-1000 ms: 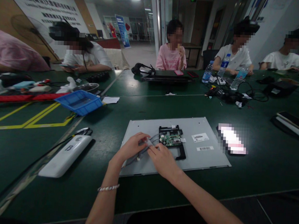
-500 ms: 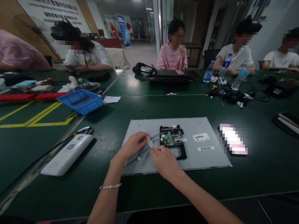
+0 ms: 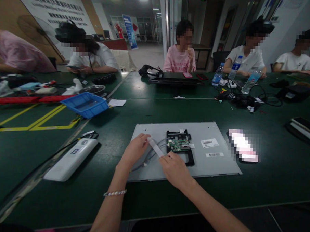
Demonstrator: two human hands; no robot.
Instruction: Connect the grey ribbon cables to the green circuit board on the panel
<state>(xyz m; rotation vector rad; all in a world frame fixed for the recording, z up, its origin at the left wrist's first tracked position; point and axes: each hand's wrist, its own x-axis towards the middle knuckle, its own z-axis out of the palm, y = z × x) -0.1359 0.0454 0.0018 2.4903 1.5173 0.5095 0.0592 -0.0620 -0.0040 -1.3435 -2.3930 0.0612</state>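
A pale, flat strip (image 3: 156, 148) is stretched between my two hands above a grey metal panel (image 3: 209, 166). My left hand (image 3: 137, 146) pinches its upper left end, and my right hand (image 3: 172, 164) pinches the lower right end. Behind the strip, grey cables (image 3: 148, 156) run across the panel toward a green circuit board (image 3: 178, 145) in a black frame (image 3: 190, 159). Two white labels, one of them a barcode label (image 3: 214, 155), are on the panel's right part.
A white power bank (image 3: 72, 158) with a cable lies to the left, a phone (image 3: 243, 145) to the right. Farther back are a blue tray (image 3: 85, 105), a dark flat screen (image 3: 175, 81), bottles (image 3: 251, 81) and tangled black cables (image 3: 238, 99). Several people sit across the table.
My hands have moved apart, the left one up and leftward, the right one slightly right and down. More of the pale strip shows between them.
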